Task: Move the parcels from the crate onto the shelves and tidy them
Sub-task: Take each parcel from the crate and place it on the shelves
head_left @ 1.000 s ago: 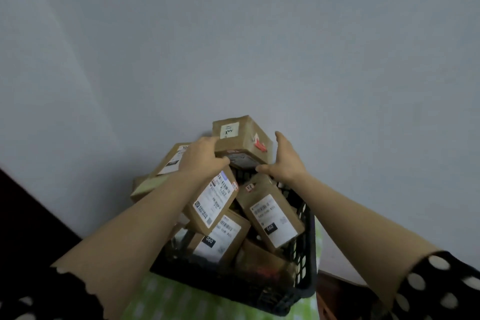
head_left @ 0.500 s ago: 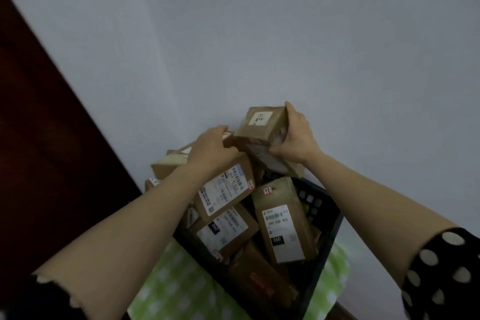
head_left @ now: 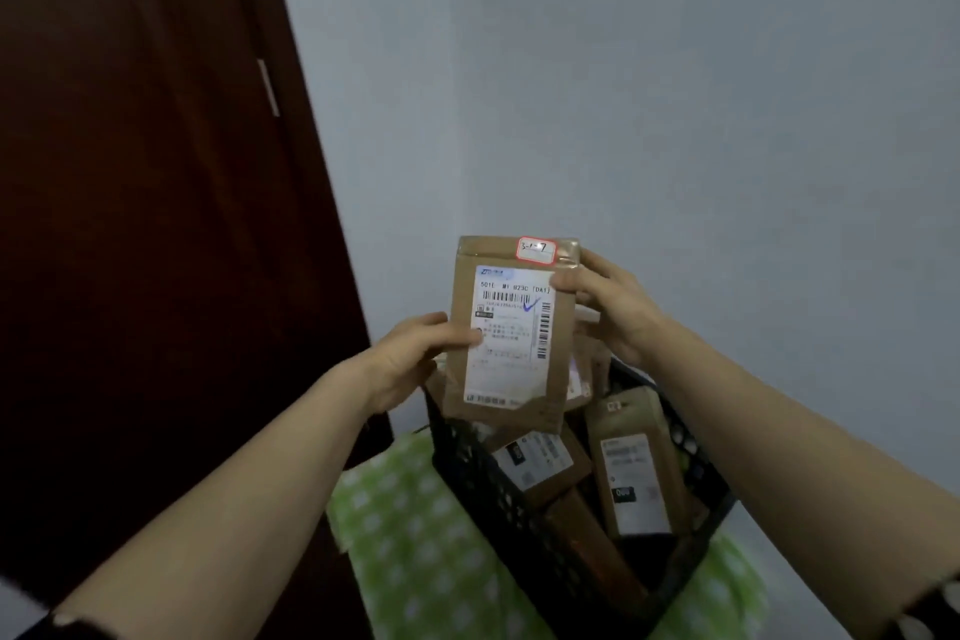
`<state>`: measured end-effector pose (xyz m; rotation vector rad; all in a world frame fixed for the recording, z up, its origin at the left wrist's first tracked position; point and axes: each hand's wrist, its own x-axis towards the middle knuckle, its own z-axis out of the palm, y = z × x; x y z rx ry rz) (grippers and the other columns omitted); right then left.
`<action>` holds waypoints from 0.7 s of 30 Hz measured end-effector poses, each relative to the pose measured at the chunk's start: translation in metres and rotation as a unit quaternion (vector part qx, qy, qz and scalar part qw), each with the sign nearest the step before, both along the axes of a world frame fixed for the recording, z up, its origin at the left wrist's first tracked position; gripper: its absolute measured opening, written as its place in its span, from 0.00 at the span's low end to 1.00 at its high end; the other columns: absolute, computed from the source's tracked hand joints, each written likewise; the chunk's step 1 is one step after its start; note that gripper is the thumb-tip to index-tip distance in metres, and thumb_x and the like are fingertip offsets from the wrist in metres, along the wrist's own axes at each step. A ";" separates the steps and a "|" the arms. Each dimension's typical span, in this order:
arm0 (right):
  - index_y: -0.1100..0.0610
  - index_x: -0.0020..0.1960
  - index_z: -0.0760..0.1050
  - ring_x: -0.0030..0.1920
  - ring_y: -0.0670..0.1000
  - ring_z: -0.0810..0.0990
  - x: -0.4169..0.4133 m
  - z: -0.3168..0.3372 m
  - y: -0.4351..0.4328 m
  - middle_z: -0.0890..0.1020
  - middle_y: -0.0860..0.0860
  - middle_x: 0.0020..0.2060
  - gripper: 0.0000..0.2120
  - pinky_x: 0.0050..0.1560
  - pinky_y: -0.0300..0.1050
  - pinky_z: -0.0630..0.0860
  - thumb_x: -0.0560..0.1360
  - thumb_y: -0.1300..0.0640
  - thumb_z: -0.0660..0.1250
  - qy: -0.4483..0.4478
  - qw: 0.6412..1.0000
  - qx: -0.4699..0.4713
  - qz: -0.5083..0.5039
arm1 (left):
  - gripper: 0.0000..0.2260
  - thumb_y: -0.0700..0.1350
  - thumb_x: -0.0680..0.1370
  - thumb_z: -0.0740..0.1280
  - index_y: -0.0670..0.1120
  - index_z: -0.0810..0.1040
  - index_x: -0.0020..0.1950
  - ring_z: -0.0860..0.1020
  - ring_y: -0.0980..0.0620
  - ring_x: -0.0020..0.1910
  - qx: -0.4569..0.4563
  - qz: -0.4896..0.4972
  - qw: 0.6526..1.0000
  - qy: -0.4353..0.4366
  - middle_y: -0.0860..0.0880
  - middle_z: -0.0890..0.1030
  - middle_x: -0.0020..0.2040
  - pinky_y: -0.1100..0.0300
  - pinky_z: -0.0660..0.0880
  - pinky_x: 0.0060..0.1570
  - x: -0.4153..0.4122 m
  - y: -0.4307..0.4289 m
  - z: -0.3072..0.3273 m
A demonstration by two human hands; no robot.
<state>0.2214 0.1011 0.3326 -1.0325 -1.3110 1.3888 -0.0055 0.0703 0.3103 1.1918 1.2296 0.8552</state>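
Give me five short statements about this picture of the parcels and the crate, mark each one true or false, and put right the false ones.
1. The left hand and the right hand both hold the flat brown cardboard parcel with the white shipping label. True.
2. That parcel lies flat inside the black plastic crate. False: it is held upright above the crate.
3. The small sticker at the parcel's top edge has a red border. True.
4. The crate is empty. False: several brown parcels lie in it.
5. The crate stands on a blue striped cloth. False: it stands on a green-and-white checked cloth.
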 end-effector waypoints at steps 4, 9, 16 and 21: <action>0.53 0.57 0.77 0.45 0.49 0.81 -0.072 0.005 -0.039 0.85 0.50 0.42 0.11 0.43 0.47 0.74 0.75 0.58 0.66 0.019 0.997 -0.020 0.068 | 0.26 0.45 0.64 0.76 0.44 0.78 0.61 0.80 0.45 0.58 -0.005 0.027 0.999 -0.032 0.46 0.82 0.57 0.54 0.76 0.57 -0.063 -0.068 0.002; 0.53 0.56 0.77 0.50 0.49 0.81 -0.151 0.006 -0.086 0.85 0.50 0.46 0.12 0.45 0.45 0.76 0.73 0.53 0.69 0.038 0.989 -0.023 0.141 | 0.19 0.44 0.68 0.72 0.44 0.79 0.58 0.82 0.48 0.53 0.013 0.105 0.994 -0.034 0.46 0.84 0.54 0.57 0.77 0.48 -0.127 -0.152 0.009; 0.49 0.60 0.70 0.67 0.54 0.72 -0.225 -0.013 -0.137 0.75 0.54 0.65 0.38 0.68 0.64 0.65 0.54 0.38 0.76 0.015 0.963 -0.076 0.256 | 0.21 0.45 0.66 0.72 0.44 0.78 0.59 0.81 0.46 0.56 0.038 0.245 0.967 -0.059 0.46 0.83 0.54 0.49 0.75 0.58 -0.187 -0.238 0.016; 0.47 0.69 0.66 0.62 0.53 0.77 -0.268 -0.013 -0.169 0.80 0.50 0.59 0.39 0.64 0.62 0.72 0.62 0.56 0.78 -0.045 0.926 -0.028 0.373 | 0.21 0.40 0.67 0.74 0.44 0.78 0.59 0.81 0.46 0.56 0.068 0.326 0.941 -0.067 0.46 0.84 0.54 0.47 0.76 0.59 -0.212 -0.284 0.021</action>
